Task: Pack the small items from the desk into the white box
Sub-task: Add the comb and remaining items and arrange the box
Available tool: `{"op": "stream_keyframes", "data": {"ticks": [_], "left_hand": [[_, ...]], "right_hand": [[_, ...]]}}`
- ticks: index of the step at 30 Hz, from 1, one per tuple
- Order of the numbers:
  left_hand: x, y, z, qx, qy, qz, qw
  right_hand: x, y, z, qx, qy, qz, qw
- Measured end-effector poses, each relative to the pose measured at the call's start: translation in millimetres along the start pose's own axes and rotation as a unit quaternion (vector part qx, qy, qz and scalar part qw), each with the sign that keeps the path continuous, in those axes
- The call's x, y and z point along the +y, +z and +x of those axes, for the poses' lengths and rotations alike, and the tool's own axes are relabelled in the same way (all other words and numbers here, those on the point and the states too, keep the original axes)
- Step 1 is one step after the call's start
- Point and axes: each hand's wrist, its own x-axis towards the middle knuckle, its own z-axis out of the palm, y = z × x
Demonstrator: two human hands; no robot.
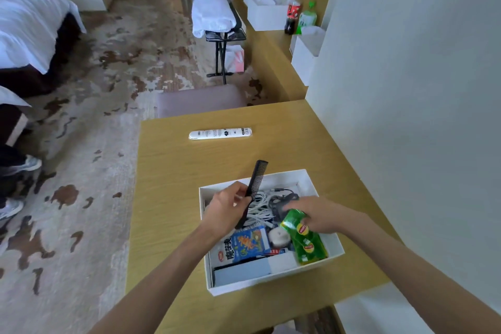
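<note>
My desk (173, 192) is a light wooden top that runs up against the wall on my right. Near me the white box (271, 283) stands directly on it, open at the top, on the right-hand half. Farther off, well apart from the box, a long white packet (220, 133) (its dark print too small to read) lies flat and crosswise.

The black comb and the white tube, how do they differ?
The comb is black; the tube is white with print. The comb is held tilted in the left hand above the white box; the tube lies flat on the desk, untouched. Both are long and slim.
</note>
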Motion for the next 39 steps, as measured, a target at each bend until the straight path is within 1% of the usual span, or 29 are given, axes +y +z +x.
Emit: {"op": "stream_keyframes", "data": {"ticks": [2, 3, 5, 7, 8, 9, 10, 11, 12, 13, 14, 15, 16, 17, 19, 20, 21, 25, 27, 28, 31, 35, 37, 39], "left_hand": [[-0.7, 6.2, -2.9, 0.005, -0.022, 0.017, 1.0], [0.0, 8.7, -3.7, 0.01, -0.032, 0.026, 0.999], [3.1, 13.3, -3.7, 0.012, -0.049, 0.042, 0.998], [8.6, 18.2, -4.1, 0.004, -0.055, 0.047, 0.997], [12.1, 20.5, -4.8, 0.0, -0.054, 0.047, 0.997], [15.7, 22.5, -5.9, -0.002, -0.049, 0.052, 0.997], [18.2, 23.9, -7.2, -0.003, -0.041, 0.061, 0.997], [19.8, 25.2, -9.0, -0.002, -0.033, 0.074, 0.997], [20.7, 26.3, -11.2, -0.003, -0.029, 0.092, 0.995], [21.5, 27.6, -14.1, -0.007, -0.03, 0.11, 0.993], [22.2, 29.7, -17.2, -0.016, -0.036, 0.122, 0.992], [22.4, 32.7, -20.2, -0.031, -0.043, 0.13, 0.99], [22.7, 36.7, -23.4, -0.05, -0.048, 0.139, 0.988], [22.8, 41.2, -27.1, -0.071, -0.052, 0.148, 0.985], [22.4, 50.0, -35.2, -0.112, -0.055, 0.166, 0.978], [21.0, 53.1, -38.8, -0.129, -0.05, 0.182, 0.974], [19.5, 55.3, -41.8, -0.141, -0.044, 0.204, 0.968], [16.9, 57.8, -50.7, -0.175, -0.046, 0.304, 0.935], [14.2, 56.7, -54.9, -0.183, -0.051, 0.36, 0.913], [12.4, 54.4, -57.0, -0.179, -0.061, 0.367, 0.911], [7.0, 44.1, -64.2, -0.146, -0.084, 0.323, 0.931], [3.9, 27.4, -69.9, -0.044, -0.113, 0.278, 0.953], [1.9, 21.4, -67.5, -0.026, -0.131, 0.242, 0.961], [0.0, 19.9, -60.4, -0.026, -0.144, 0.206, 0.968]], "right_hand": [[3.8, 9.1, 2.0, -0.013, 0.002, -0.001, 1.0], [3.9, 14.2, 1.8, -0.023, -0.002, -0.022, 0.999], [3.3, 23.8, -2.0, -0.04, -0.019, -0.134, 0.99], [6.9, 32.0, -2.4, -0.019, -0.041, -0.273, 0.961], [9.4, 34.6, -1.7, -0.002, -0.053, -0.323, 0.945], [11.3, 33.8, -1.1, 0.02, -0.063, -0.334, 0.94], [12.0, 29.9, -1.5, 0.049, -0.073, -0.306, 0.948], [12.4, 24.0, -2.0, 0.09, -0.079, -0.235, 0.964], [13.2, 17.7, -2.1, 0.138, -0.082, -0.129, 0.979], [13.8, 10.9, -1.9, 0.177, -0.075, -0.01, 0.981], [14.1, 3.9, -1.7, 0.196, -0.067, 0.101, 0.973], [14.1, -2.9, -1.4, 0.189, -0.062, 0.182, 0.963], [15.1, -6.4, -0.3, 0.166, -0.063, 0.225, 0.958], [16.7, -7.5, 0.6, 0.129, -0.073, 0.235, 0.961], [20.4, -2.2, 2.7, 0.039, -0.114, 0.218, 0.968], [21.6, 3.1, 3.3, 0.008, -0.129, 0.198, 0.972], [22.2, 9.7, 4.0, -0.006, -0.142, 0.168, 0.976], [12.6, 37.7, 10.1, 0.003, -0.149, 0.05, 0.987], [3.2, 48.6, 14.4, 0.009, -0.149, 0.025, 0.989], [-0.6, 52.8, 16.9, 0.007, -0.151, 0.014, 0.988], [-2.3, 58.0, 24.1, 0.005, -0.157, -0.001, 0.988], [10.4, 44.1, 29.6, 0.016, -0.159, 0.032, 0.987], [13.3, 34.5, 34.0, 0.027, -0.156, 0.049, 0.986], [11.1, 30.1, 40.4, 0.031, -0.153, 0.064, 0.986]]}}
